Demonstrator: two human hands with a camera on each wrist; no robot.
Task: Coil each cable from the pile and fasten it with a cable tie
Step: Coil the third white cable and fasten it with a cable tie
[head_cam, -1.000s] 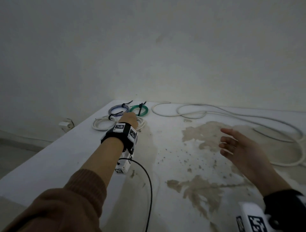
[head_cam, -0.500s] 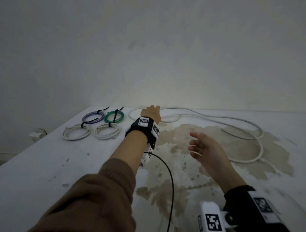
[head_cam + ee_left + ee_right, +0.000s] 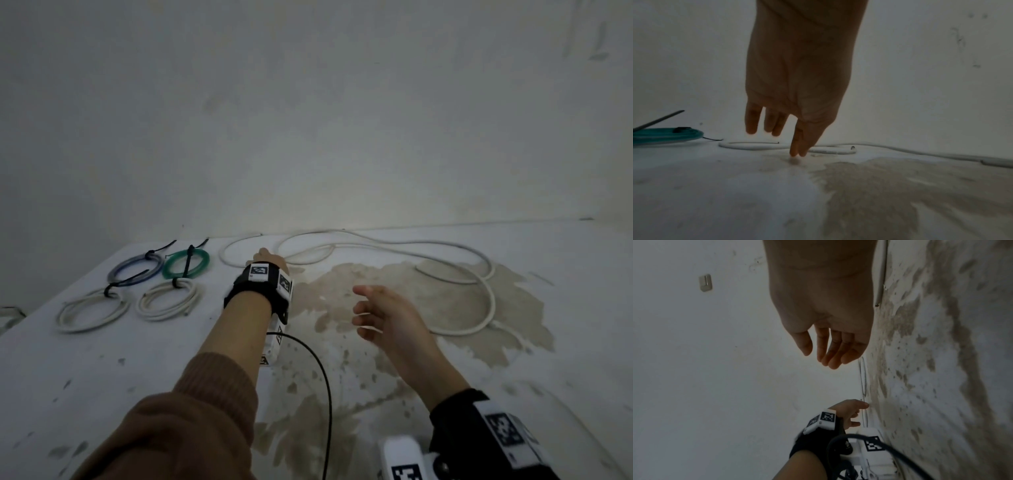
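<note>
Along the wall, the loose white cable (image 3: pixel 394 245) runs left-right (left hand (image 3: pixel 797 91) fingers spread, touching nothing).

Head high, forward-down; wrists low over table (image 3: pixel 85 370)

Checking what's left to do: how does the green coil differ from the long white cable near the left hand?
The green coil is wound into a small tight ring; the long white cable sprawls in loose loops. The green coil carries a black tie; no tie shows on the long white cable. The green coil lies left of the left hand; the white cable runs off to its right. Both lie on the table.
</note>
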